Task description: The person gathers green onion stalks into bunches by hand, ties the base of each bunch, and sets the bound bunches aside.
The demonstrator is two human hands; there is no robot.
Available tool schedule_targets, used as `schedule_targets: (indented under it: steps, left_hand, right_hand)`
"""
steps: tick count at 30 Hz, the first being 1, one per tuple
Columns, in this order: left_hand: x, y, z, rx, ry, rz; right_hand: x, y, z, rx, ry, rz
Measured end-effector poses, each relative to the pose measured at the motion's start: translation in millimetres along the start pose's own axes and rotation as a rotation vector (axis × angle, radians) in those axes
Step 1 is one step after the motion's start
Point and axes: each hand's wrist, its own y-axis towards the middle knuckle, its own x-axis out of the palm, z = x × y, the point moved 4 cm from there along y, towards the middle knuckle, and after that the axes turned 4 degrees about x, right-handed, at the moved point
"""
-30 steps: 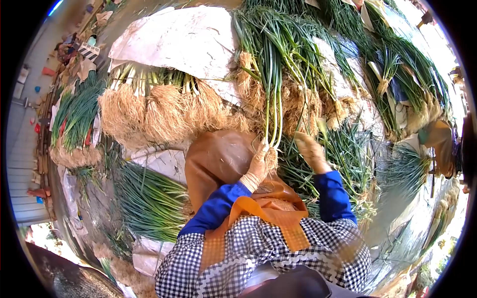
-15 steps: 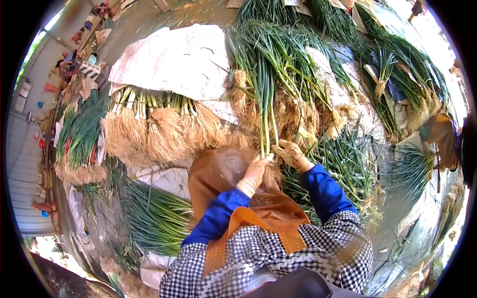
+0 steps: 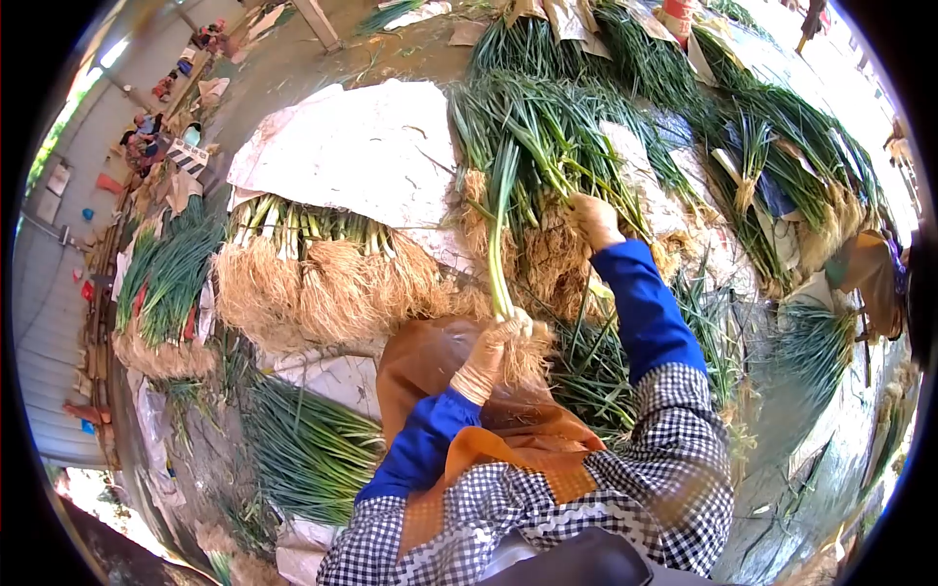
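Note:
My left hand (image 3: 491, 354) is closed around the white lower stems of a few green onions (image 3: 500, 244). Their long leaves point away from me, and their tan roots (image 3: 529, 357) stick out beside the fingers, above my brown apron (image 3: 430, 366). My right hand (image 3: 594, 223) is farther out, its fingers curled at the stems of a green onion on the heap of green onions (image 3: 576, 127). The fingertips are partly hidden there. Brown roots of the heap (image 3: 557, 264) hang just below that hand.
Left of the heap, a white sheet (image 3: 352, 137) covers the tops of bundled onions with bushy roots (image 3: 327, 273). More green onions (image 3: 308, 449) lie at my lower left, with loose leaves (image 3: 596, 376) to my right. Another person (image 3: 870, 278) is at the right edge.
My right hand has left the held stems and moved up and away to the heap. The left hand has lowered slightly with the green onions, and the view has shifted a little.

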Motion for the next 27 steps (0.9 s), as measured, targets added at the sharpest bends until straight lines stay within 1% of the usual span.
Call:
schedule_targets:
  steps: [1,2,3,4,5,6,7,8,10,11,12,14,16,17,18,19,20,21,22,23,24,25,26,27]
  left_hand:
    - [-16,0,1,0.045,0.056,0.209]
    - [-29,-5,-1,0.082,0.104,0.424]
    - [-13,-10,-2,0.045,-0.031,0.455]
    - [-21,-12,-12,0.042,-0.043,0.461]
    - [-35,-12,-30,-0.006,-0.013,0.439]
    - [-42,-15,-45,-0.059,0.017,0.417]
    - [-33,-18,-53,-0.177,0.002,0.414]
    - [-43,-16,-70,-0.209,0.156,0.387]
    - [-42,-22,-87,-0.315,0.110,0.495]
    - [-57,-23,-94,-0.227,0.223,0.561]
    - [-65,-22,-103,-0.229,0.224,0.560]
    - [-77,-19,-104,-0.012,0.380,0.559]
    - [-71,-20,-98,-0.001,0.422,0.578]
    - [-69,-21,-95,-0.014,0.411,0.607]
    - [-73,-22,-97,-0.029,0.399,0.635]
    - [-80,-21,-102,-0.015,0.319,0.630]
    - [-73,-19,-99,-0.013,0.312,0.631]
    - [-63,-20,-96,-0.014,0.275,0.633]
    - [-54,-22,-92,-0.021,0.238,0.641]
    - [-64,-23,-99,-0.047,0.239,0.657]
    - [-79,-19,-104,0.047,0.347,0.651]
    - [-93,-19,-109,0.070,0.371,0.642]
    - [-97,-19,-107,0.097,0.393,0.632]
    - [-94,-19,-103,0.095,0.392,0.635]
  right_hand:
    - [-13,-23,-25,-0.162,-0.130,0.015]
    - [-18,-56,-45,-0.004,0.125,-0.083]
    - [-23,-90,-66,0.170,0.373,-0.139]
    - [-23,-119,-73,0.213,0.477,-0.272]
    - [2,-139,-46,0.167,0.744,-0.391]
    - [21,-162,-31,0.275,0.809,-0.422]
    - [38,-178,-14,0.261,0.741,-0.442]
    - [54,-189,2,0.246,0.677,-0.462]
    - [60,-191,10,-0.024,0.436,-0.318]
    - [46,-188,-24,0.076,0.636,-0.283]
    - [42,-177,-24,0.259,0.695,-0.175]
    - [51,-139,17,0.148,0.221,0.007]
    - [57,-121,22,0.080,0.222,0.133]
    - [44,-132,-8,0.024,0.123,0.211]
    - [51,-134,-3,0.024,0.373,0.328]
    - [53,-141,7,0.073,0.440,0.337]
    - [50,-152,-1,0.122,0.504,0.343]
    - [64,-159,10,0.345,0.931,0.443]
    - [60,-173,9,0.228,0.576,0.548]
    - [69,-187,18,0.234,0.303,0.456]
    - [73,-202,22,0.232,0.035,0.357]
    - [73,-223,25,0.200,-0.044,0.252]
    - [66,-246,17,0.165,-0.124,0.148]
    - [61,-265,25,0.169,-0.266,0.005]
